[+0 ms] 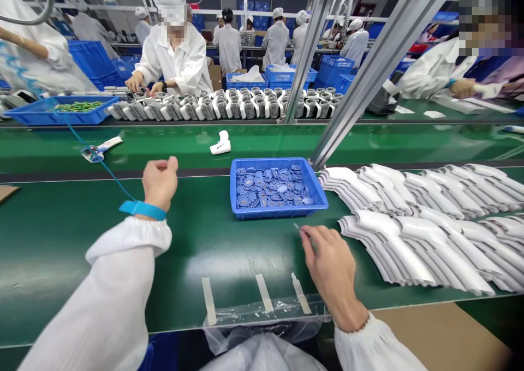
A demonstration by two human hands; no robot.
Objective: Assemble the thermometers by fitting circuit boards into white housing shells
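My left hand (160, 183) is raised above the green bench mat (61, 262), fingers curled and holding nothing I can see. A blue wrist strap (143, 210) circles that wrist, and a thin blue cord (112, 183) runs up from it. My right hand (329, 264) pinches a thin, small metal piece (296, 226), whose exact kind I cannot tell. It is just in front of a blue plastic tray (275, 214) holding several small blue parts (270, 186). To its right lie overlapping rows of white plastic housings (426, 240).
Strips of tape (264, 293) cross the bench's near edge above a clear plastic bag (262, 327). A green conveyor belt (164, 144) beyond carries a white housing (220, 143). Across it, co-workers in white handle rows of devices (229, 108), with blue crates behind.
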